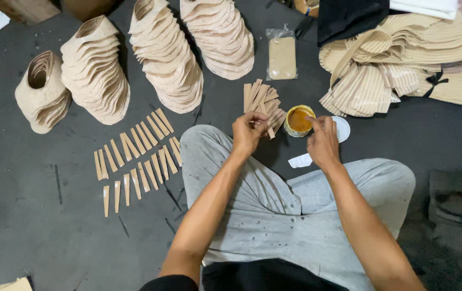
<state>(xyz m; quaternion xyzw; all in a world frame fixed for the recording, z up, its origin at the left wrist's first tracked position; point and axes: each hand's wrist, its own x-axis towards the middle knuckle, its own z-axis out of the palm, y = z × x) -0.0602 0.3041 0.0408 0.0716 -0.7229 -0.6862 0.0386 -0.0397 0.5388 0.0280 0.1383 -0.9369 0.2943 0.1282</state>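
4 tall stacks of beige curved pieces [161,54] stand across the dark floor [26,215]. Flat tan strips [134,161] lie fanned in rows beside them. A clear packet [282,56] lies near a heap of ribbed beige fabric [409,59], with black cloth [349,16] on top.

Clear tan-filled packet [282,56] beside stacks

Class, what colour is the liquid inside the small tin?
Orange-amber liquid, seen in the head view.

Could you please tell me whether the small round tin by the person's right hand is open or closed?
Open: the tin shows orange-brown paste inside, and its white lid lies beside it, behind the right hand.
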